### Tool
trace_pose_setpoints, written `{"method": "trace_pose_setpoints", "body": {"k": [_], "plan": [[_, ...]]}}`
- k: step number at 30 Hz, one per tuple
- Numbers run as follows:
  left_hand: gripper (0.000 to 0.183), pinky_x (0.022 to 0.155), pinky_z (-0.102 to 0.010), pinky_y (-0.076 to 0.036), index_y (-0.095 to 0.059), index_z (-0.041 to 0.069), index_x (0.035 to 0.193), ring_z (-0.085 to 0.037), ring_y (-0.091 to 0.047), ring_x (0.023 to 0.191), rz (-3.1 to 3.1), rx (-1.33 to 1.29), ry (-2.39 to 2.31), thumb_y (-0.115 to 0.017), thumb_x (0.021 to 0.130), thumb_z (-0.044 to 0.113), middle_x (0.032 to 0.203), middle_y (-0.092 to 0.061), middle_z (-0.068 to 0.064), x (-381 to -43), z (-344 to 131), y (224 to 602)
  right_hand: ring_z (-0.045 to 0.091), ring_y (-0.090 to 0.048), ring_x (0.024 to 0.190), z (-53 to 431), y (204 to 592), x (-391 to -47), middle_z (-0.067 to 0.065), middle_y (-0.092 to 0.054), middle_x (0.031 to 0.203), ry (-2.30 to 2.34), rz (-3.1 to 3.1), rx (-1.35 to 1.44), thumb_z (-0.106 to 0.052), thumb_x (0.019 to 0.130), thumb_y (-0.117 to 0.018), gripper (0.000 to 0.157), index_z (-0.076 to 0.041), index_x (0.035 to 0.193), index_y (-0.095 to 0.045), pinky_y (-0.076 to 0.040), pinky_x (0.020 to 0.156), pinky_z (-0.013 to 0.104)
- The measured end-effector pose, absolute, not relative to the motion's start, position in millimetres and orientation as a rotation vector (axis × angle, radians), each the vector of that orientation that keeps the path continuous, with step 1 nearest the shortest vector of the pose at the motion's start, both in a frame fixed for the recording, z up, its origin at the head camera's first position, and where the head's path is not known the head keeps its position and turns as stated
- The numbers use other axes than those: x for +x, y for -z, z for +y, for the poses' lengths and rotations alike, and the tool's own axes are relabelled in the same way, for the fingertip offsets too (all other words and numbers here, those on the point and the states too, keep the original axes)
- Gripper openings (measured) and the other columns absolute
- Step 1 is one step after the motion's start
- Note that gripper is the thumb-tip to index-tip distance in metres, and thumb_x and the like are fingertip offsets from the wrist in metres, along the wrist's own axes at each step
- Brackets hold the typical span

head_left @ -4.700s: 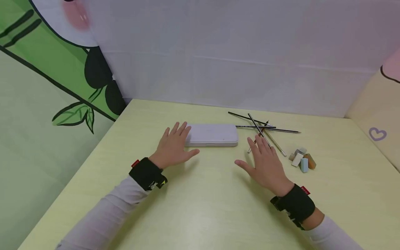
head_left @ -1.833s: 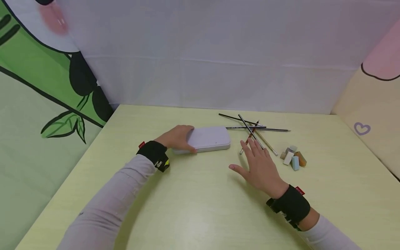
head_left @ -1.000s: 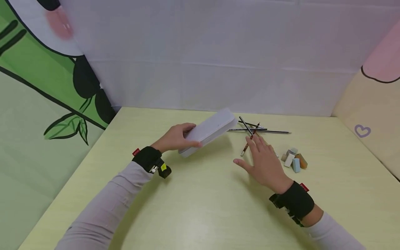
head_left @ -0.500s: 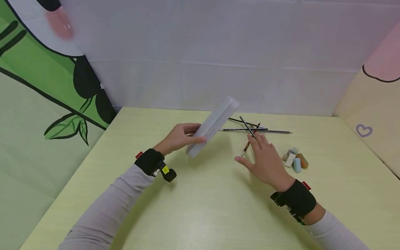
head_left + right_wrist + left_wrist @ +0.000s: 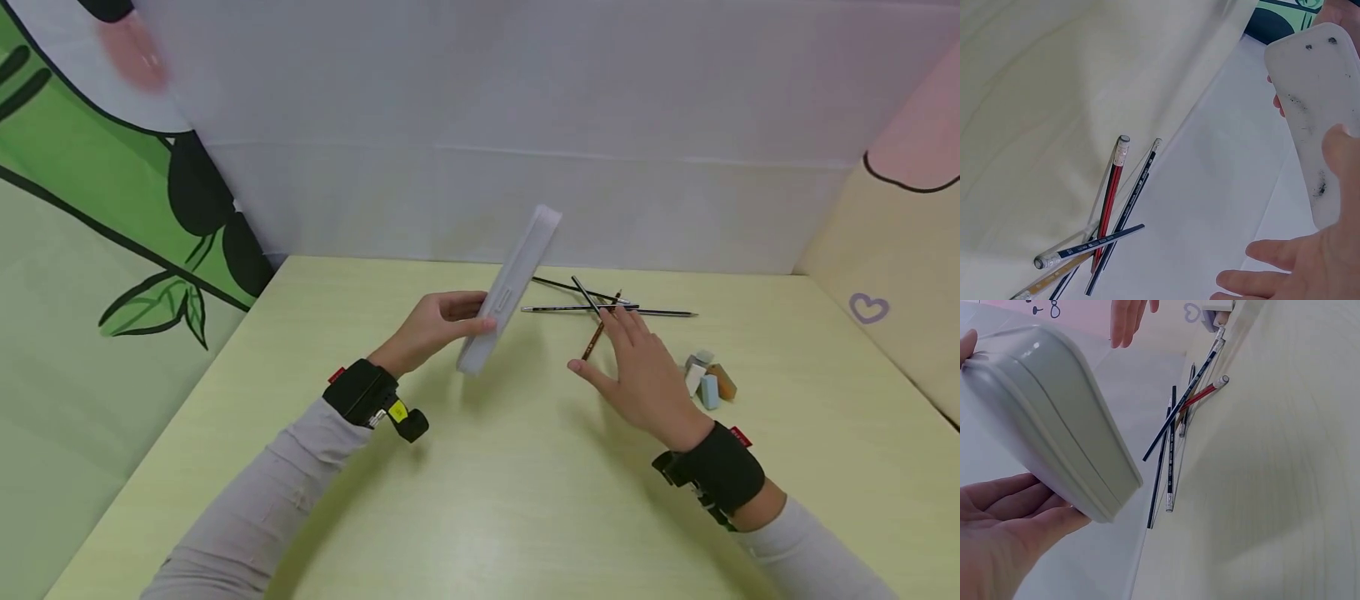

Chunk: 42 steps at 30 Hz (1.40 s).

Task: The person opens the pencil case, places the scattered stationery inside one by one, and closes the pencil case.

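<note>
A white pencil case [image 5: 517, 271] is off the table, tilted steeply with its narrow side facing me. My left hand [image 5: 438, 327] grips it near its lower end, thumb on the side and fingers behind, partly hidden. In the left wrist view the case [image 5: 1063, 419] shows a seam and looks closed. Dark smudges mark its broad face in the right wrist view. My right hand [image 5: 647, 379] is held with fingers extended, touching nothing I can make out. Just beyond its fingertips several pencils [image 5: 558, 309] lie crossed in a loose heap, one of them red-and-black [image 5: 1109, 203].
Beside my right hand sits a cluster of small blocks that look like erasers, including a blue one [image 5: 709, 392] and an orange-brown one [image 5: 723, 382]. A pale wood-grain table [image 5: 480, 500] carries everything. White cloth [image 5: 450, 192] hangs behind its far edge.
My left hand took hold of the pencil case, lifted it from the table and tipped it from flat to steeply upright. My right hand shifted only slightly. The pencils stayed in place.
</note>
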<state>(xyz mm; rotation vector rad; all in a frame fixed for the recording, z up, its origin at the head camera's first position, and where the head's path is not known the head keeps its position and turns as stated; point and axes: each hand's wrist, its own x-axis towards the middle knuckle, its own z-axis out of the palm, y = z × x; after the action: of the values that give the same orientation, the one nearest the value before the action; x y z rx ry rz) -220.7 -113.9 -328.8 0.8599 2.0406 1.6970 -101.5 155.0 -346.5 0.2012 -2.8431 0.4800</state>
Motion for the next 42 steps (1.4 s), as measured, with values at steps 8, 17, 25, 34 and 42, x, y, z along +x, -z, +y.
{"method": "trace_pose_setpoints", "body": {"k": [8, 17, 25, 34, 42], "plan": [[0.052, 0.094, -0.044, -0.048, -0.05, 0.007, 0.129, -0.02, -0.053, 0.109, 2.034, 0.901, -1.728, -0.067, 0.082, 0.023, 0.126, -0.054, -0.014, -214.8, -107.2, 327.2, 0.03, -0.014, 0.136, 153.9, 341.0, -105.0, 0.018, -0.021, 0.149, -0.63, -2.83, 0.164, -0.065, 0.087, -0.04, 0.086, -0.006, 0.145, -0.017, -0.027, 0.108, 0.056], [0.06, 0.094, -0.041, -0.047, -0.052, 0.008, 0.127, -0.018, -0.054, 0.108, 1.983, 0.935, -1.767, -0.072, 0.077, 0.034, 0.124, -0.056, -0.012, -209.8, -95.7, 327.9, 0.031, -0.025, 0.132, 151.7, 331.4, -101.7, 0.015, -0.025, 0.149, -0.793, -2.785, 0.107, -0.061, 0.09, -0.038, 0.078, -0.01, 0.146, -0.018, -0.03, 0.106, 0.055], [0.059, 0.094, -0.042, -0.048, -0.051, 0.009, 0.128, -0.018, -0.054, 0.109, 1.94, 0.988, -1.77, -0.071, 0.078, 0.032, 0.125, -0.056, -0.012, -204.6, -89.2, 323.6, 0.03, -0.033, 0.128, 151.2, 325.5, -100.4, 0.016, -0.035, 0.144, -0.907, -2.679, 0.091, -0.055, 0.092, -0.039, 0.068, -0.012, 0.144, -0.026, -0.033, 0.104, 0.055], [0.055, 0.095, -0.044, -0.047, -0.051, 0.009, 0.128, -0.019, -0.053, 0.11, 1.94, 0.971, -1.786, -0.07, 0.08, 0.027, 0.125, -0.055, -0.013, -197.8, -98.9, 321.3, 0.027, -0.033, 0.128, 134.3, 321.2, -106.4, 0.012, -0.037, 0.143, -1.011, -2.626, 0.128, -0.056, 0.09, -0.044, 0.068, -0.015, 0.142, -0.031, -0.034, 0.103, 0.055], [0.059, 0.096, -0.043, -0.046, -0.05, 0.008, 0.129, -0.019, -0.054, 0.11, 1.922, 0.95, -1.838, -0.071, 0.079, 0.03, 0.125, -0.055, -0.014, -197.2, -104.4, 324.8, 0.025, -0.034, 0.128, 125.3, 318.2, -113.9, 0.008, -0.037, 0.144, -1.064, -2.56, 0.227, -0.054, 0.089, -0.049, 0.068, -0.015, 0.141, -0.032, -0.035, 0.103, 0.055]]}}
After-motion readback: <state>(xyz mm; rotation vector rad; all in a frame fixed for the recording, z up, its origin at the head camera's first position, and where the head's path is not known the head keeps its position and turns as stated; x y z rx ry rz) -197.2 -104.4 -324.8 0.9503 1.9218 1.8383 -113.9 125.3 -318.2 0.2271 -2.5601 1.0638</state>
